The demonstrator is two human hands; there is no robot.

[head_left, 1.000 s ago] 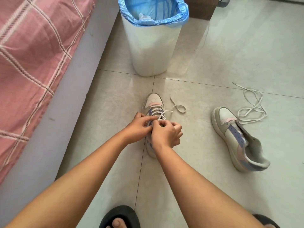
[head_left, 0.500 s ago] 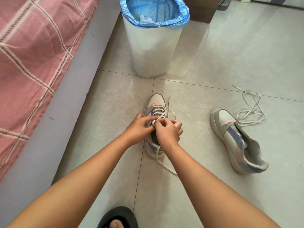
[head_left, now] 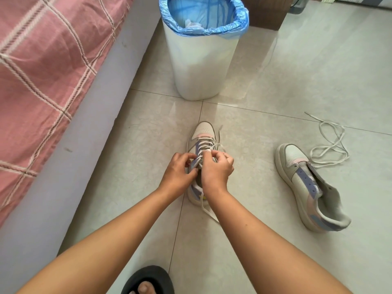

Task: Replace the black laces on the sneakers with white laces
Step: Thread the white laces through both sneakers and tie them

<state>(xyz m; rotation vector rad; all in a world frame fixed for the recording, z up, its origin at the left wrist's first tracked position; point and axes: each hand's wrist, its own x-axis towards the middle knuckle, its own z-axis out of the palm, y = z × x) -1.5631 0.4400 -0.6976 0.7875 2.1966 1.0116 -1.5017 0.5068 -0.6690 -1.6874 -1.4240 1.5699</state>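
Both hands are on the near sneaker point(head_left: 200, 136) on the floor: left hand point(head_left: 180, 172) grips its eyelet flap, right hand point(head_left: 216, 168) pinches the white lace point(head_left: 209, 211). The 2nd sneaker point(head_left: 307, 187) lies unlaced off right, beside a loose lace point(head_left: 331, 149).

left arm: I see it bare, reaching forward from lower left.
right arm: bare, coming in from lower right, converging with the left.
left hand point(head_left: 177, 172): fingers curled, thumb and forefinger pinching.
right hand point(head_left: 215, 171): knuckles up, fingertips pinched together at the top.
spacing: hands just beside each other, nearly touching.
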